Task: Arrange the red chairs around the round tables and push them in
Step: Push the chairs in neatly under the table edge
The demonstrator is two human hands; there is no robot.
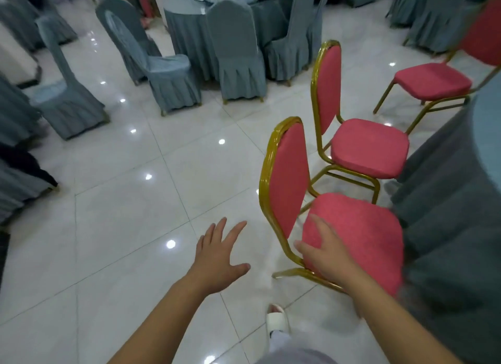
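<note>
Head view, the person's two hands reaching over the floor (122, 228) beside a cloth-draped table (447, 214) that is filling the 3 o'clock edge; the left hand (222, 252) is hovering above bare tile at about 6 o'clock of the frame, palm down, fingers straight and fanned apart, holding nothing; the right hand (325, 252) is lying just at its 3 o'clock, fingers likewise straight and spread, extending over the near-left rim of the seat of the nearest red chair (366, 228); whether the palm is pressing on the cushion or floating just above it cannot be told, and no finger is curling round the frame.

The nearest red chair is standing with its gold-framed back toward 9 o'clock and its seat facing the table, the seat's far edge meeting the grey-blue cloth; the left hand is staying apart from it, just beside the backrest's lower frame; the middle red chair (371, 149) is standing at 12 o'clock of the right hand, facing the same table; the far red chair (433, 80) is sitting at 2 o'clock, near the upper right corner.

Grey-blue covered chairs (238, 52) are ringing a second table (184, 33) at 12 o'clock; a white slipper (276, 317) is showing between the forearms.
</note>
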